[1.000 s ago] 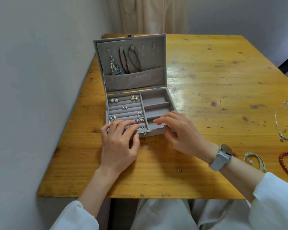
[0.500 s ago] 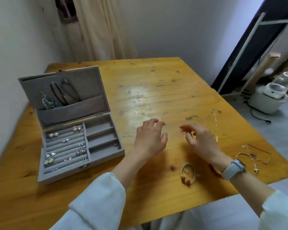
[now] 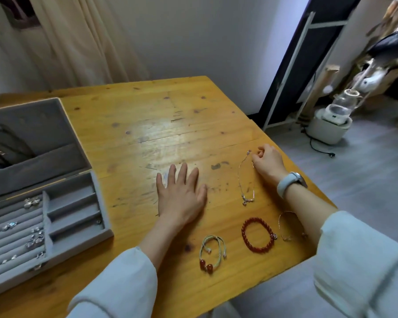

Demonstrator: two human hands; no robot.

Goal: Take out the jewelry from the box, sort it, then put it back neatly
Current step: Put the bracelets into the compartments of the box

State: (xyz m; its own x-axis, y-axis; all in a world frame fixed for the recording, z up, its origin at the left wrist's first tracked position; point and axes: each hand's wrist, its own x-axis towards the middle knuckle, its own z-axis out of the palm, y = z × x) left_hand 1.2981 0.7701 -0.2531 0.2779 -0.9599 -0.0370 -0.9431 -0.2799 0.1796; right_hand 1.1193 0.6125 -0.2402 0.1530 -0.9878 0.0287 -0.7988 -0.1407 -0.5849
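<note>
An open grey jewelry box (image 3: 78,239) sits at the table's left, with several earrings in its ring rolls and necklaces hanging in its lid. My left hand (image 3: 182,193) lies flat on the wood, fingers straight. My right hand (image 3: 268,162) pinches the upper end of a thin silver chain (image 3: 244,180) that trails toward me. Nearer the front edge lie a red bead bracelet (image 3: 248,239), a pale cord bracelet (image 3: 213,251) with red beads and a thin silver bangle (image 3: 285,219) partly under my right forearm.
The wooden table (image 3: 147,134) ends close to my right hand, with grey floor beyond. A white appliance (image 3: 329,127) with a cord and a metal rack stand on the floor at right. A curtain hangs behind the table.
My view swung right from the box to the loose bracelets. My left hand settled flat on the table. My right hand reached out and pinched the silver chain.
</note>
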